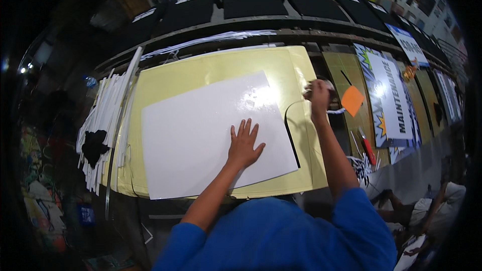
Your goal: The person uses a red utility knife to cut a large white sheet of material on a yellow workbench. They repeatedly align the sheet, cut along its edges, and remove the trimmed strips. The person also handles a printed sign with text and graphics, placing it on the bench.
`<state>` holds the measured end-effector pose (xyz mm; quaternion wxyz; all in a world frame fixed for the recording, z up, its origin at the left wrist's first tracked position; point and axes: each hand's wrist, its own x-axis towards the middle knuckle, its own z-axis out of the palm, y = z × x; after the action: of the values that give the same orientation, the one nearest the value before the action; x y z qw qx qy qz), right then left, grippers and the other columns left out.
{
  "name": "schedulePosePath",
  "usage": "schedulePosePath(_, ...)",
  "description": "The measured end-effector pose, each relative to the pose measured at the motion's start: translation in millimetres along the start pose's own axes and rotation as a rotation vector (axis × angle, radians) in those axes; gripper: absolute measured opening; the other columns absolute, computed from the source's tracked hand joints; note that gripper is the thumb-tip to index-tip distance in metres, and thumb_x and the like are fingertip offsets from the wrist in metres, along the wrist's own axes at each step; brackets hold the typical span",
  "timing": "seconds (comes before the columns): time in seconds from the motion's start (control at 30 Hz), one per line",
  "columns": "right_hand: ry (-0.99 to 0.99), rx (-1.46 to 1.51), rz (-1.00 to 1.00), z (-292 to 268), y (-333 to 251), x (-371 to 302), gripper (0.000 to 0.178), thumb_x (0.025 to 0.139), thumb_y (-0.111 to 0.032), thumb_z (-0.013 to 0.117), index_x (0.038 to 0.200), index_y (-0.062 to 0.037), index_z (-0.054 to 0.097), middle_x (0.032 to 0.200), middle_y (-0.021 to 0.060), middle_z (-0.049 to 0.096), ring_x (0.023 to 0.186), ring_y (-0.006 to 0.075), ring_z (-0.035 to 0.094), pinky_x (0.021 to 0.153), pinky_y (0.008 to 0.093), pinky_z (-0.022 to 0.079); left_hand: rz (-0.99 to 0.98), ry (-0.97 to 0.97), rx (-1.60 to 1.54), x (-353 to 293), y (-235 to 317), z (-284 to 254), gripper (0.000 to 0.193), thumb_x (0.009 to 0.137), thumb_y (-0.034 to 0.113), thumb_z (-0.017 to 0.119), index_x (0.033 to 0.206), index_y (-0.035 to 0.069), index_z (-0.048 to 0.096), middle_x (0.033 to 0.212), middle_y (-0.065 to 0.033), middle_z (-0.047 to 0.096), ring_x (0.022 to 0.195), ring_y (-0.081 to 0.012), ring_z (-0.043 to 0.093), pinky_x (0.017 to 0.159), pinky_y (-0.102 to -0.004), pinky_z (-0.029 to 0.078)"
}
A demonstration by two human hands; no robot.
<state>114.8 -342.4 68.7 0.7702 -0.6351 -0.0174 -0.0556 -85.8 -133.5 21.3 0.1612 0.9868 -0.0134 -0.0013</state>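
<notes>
A glossy white board (201,130) lies tilted on a pale yellow sheet (201,65) that covers the table. My left hand (243,145) rests flat on the board's right half, fingers spread. Along the board's right edge runs a thin black strip (292,143); its upper part curves away toward my right hand (320,98). That hand is closed at the yellow sheet's right edge, beside a dark rounded thing with a pale rim. What its fingers hold is too small and partly hidden to name.
Right of the sheet are an orange card (352,101), a red-handled cutter (369,149), strip scraps (360,166) and printed signs (389,98). White strips (103,125) and a black cloth (95,147) lie left. Black shirts (253,2) line the back. Another person (447,206) is at lower right.
</notes>
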Motion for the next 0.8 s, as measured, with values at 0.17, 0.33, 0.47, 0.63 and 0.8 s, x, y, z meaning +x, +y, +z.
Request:
schedulePosePath(0.17, 0.269, 0.191, -0.047, -118.5, -128.6, -158.8, 0.021, 0.101, -0.029, 0.049, 0.108, -0.0107, 0.056, 0.078, -0.0045, 0.046, 0.064, 0.0033, 0.042, 0.052, 0.0190, 0.033, 0.010, 0.017, 0.016, -1.6, -9.3, 6.7, 0.072, 0.091, 0.045, 0.055, 0.147, 0.002, 0.038, 0.157, -0.0232, 0.024, 0.147, -0.0380, 0.017, 0.116, -0.0616, 0.006)
schedulePosePath(0.33, 0.859, 0.296, -0.203, -277.7, -151.2, -320.2, 0.023, 0.100, -0.025, 0.047, 0.112, -0.0090, 0.059, 0.075, -0.0007, 0.046, 0.058, 0.0088, 0.039, 0.055, 0.0240, 0.035, 0.056, 0.035, 0.056, -0.6, -14.9, 15.3, 0.072, 0.092, 0.045, 0.056, 0.145, 0.001, 0.039, 0.156, -0.0232, 0.026, 0.147, -0.0384, 0.018, 0.116, -0.0627, 0.008)
schedulePosePath(0.47, 1.298, -0.239, 0.201, -372.1, -47.0, -469.3, 0.028, 0.092, -0.014, 0.058, 0.119, -0.0104, 0.062, 0.080, -0.0020, 0.059, 0.056, 0.0062, 0.044, 0.054, 0.0220, 0.041, 0.088, 0.053, 0.074, -4.8, -13.7, 9.0, 0.071, 0.091, 0.045, 0.056, 0.145, 0.001, 0.039, 0.155, -0.0231, 0.027, 0.146, -0.0390, 0.019, 0.115, -0.0630, 0.010)
schedulePosePath(0.63, 1.216, -0.821, 0.180, -427.3, 107.3, -550.7, 0.033, 0.084, -0.006, 0.064, 0.117, -0.0022, 0.063, 0.088, 0.0101, 0.067, 0.071, 0.0175, 0.064, 0.060, 0.0302, 0.052, 0.130, 0.051, 0.038, -5.0, -14.3, 11.9, 0.071, 0.090, 0.044, 0.058, 0.144, 0.001, 0.040, 0.154, -0.0233, 0.028, 0.146, -0.0394, 0.019, 0.114, -0.0636, 0.011)
schedulePosePath(0.8, 1.097, -1.156, 0.392, -392.0, 105.3, -402.8, 0.025, 0.080, -0.020, 0.070, 0.096, -0.0005, 0.072, 0.086, 0.0171, 0.072, 0.078, 0.0274, 0.070, 0.073, 0.0370, 0.054, 0.114, 0.037, 0.002, -3.2, -19.7, 11.6, 0.070, 0.088, 0.041, 0.062, 0.143, 0.002, 0.041, 0.154, -0.0230, 0.029, 0.146, -0.0392, 0.020, 0.115, -0.0632, 0.011)
